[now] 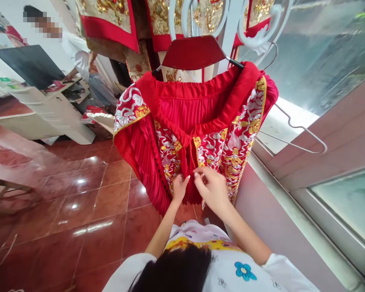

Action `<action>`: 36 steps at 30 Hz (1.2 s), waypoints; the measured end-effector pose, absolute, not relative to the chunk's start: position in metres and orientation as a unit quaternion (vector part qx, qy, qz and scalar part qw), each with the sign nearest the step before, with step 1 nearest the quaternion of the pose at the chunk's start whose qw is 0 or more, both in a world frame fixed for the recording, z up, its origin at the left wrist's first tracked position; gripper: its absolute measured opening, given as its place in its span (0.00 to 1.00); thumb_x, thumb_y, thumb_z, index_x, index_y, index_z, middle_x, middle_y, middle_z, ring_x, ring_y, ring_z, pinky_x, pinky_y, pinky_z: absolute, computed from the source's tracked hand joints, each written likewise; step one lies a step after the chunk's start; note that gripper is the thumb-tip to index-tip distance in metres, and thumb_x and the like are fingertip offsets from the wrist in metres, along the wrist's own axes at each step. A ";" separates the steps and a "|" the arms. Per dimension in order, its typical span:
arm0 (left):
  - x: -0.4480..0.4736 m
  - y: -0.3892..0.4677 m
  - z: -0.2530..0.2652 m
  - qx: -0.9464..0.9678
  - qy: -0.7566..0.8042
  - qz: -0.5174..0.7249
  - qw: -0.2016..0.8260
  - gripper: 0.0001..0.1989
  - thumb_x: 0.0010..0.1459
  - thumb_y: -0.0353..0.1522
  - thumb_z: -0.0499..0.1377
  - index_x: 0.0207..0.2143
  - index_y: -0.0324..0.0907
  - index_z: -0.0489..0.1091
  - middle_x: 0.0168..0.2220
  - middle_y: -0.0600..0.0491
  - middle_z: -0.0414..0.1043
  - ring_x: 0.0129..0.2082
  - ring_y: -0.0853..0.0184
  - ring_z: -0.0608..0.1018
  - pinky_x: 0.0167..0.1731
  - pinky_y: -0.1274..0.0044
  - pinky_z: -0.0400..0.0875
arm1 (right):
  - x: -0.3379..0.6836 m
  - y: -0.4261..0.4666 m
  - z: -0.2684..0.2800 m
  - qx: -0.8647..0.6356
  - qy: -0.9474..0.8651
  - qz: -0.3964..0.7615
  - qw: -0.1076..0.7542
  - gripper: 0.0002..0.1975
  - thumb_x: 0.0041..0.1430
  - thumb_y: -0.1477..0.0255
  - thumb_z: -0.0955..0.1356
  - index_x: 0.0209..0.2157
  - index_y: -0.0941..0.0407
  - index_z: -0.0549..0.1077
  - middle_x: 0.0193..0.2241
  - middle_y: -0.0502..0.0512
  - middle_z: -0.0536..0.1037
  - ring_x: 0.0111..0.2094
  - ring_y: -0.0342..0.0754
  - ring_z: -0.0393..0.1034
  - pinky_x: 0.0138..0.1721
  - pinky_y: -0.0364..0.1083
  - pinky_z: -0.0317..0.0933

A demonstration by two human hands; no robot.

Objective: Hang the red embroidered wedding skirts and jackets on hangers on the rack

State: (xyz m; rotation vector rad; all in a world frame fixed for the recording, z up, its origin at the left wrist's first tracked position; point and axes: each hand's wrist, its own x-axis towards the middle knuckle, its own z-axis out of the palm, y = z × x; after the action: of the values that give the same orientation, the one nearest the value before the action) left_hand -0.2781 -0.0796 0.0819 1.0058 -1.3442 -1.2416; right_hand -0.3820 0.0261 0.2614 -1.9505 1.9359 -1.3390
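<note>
A red pleated skirt point(146, 138) with silver and gold embroidered panels hangs in front of me from a dark red hanger point(194, 52). Its gathered waistband droops to a point at the front, where red fabric ties point(187, 158) hang down. My left hand point(179, 188) is closed at the lower end of the ties, thumb up, its other fingers slightly blurred. Just to its right, my right hand point(214, 188) pinches at the same ties with thumb and forefinger. The exact grip of both hands is partly hidden by fabric and fingers.
Other embroidered garments point(109, 24) hang behind from a white scrollwork rack point(225, 20). A wire hanger point(304, 129) juts out beside the window at right. At left, a person point(85, 61) stands by a white desk point(39, 105) with a monitor point(28, 65) on a tiled floor point(109, 190).
</note>
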 end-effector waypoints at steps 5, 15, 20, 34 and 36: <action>-0.269 -0.073 0.073 0.427 -0.548 -0.521 0.496 0.13 0.46 0.36 0.60 0.18 0.39 0.62 0.17 0.58 0.64 0.20 0.73 0.67 0.23 0.82 0.62 | -0.358 -0.029 0.157 -0.569 0.764 -0.205 0.223 0.11 0.61 0.69 0.62 0.39 0.58 0.73 0.36 0.61 0.78 0.38 0.51 0.73 0.35 0.44 0.60; -0.258 -0.077 0.063 0.430 -0.581 -0.523 0.452 0.09 0.48 0.34 0.57 0.20 0.38 0.67 0.19 0.55 0.68 0.21 0.72 0.69 0.23 0.81 0.64 | -0.357 -0.041 0.135 -0.401 0.700 -0.414 0.422 0.09 0.53 0.72 0.64 0.20 0.59 0.66 0.18 0.50 0.67 0.21 0.40 0.60 0.25 0.40 0.51; -0.257 -0.080 0.058 0.444 -0.611 -0.484 0.442 0.09 0.49 0.32 0.56 0.19 0.38 0.65 0.17 0.57 0.64 0.20 0.73 0.67 0.23 0.82 0.61 | -0.353 -0.042 0.147 -0.296 0.622 -0.465 0.556 0.10 0.48 0.67 0.61 0.19 0.58 0.64 0.10 0.40 0.52 0.12 0.35 0.40 0.15 0.40 0.38; -0.256 -0.105 0.078 0.424 -0.678 -0.435 0.414 0.09 0.52 0.32 0.55 0.21 0.37 0.67 0.20 0.53 0.69 0.24 0.70 0.69 0.26 0.80 0.64 | -0.342 -0.056 0.255 -0.297 0.448 -0.665 0.519 0.16 0.49 0.59 0.67 0.26 0.59 0.70 0.13 0.42 0.60 0.13 0.34 0.46 0.15 0.38 0.39; -0.249 -0.108 0.096 0.405 -0.693 -0.448 0.394 0.05 0.48 0.29 0.58 0.21 0.37 0.69 0.20 0.53 0.70 0.25 0.68 0.72 0.27 0.79 0.66 | -0.349 -0.042 0.246 -0.381 0.472 -0.607 0.514 0.18 0.53 0.57 0.65 0.27 0.60 0.71 0.14 0.44 0.63 0.13 0.35 0.48 0.16 0.38 0.42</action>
State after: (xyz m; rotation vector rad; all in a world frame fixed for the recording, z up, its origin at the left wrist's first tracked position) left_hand -0.2490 -0.1084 0.0964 1.0275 -1.7585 -1.1371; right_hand -0.3487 -0.0418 0.2464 -0.9147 1.1348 -1.4587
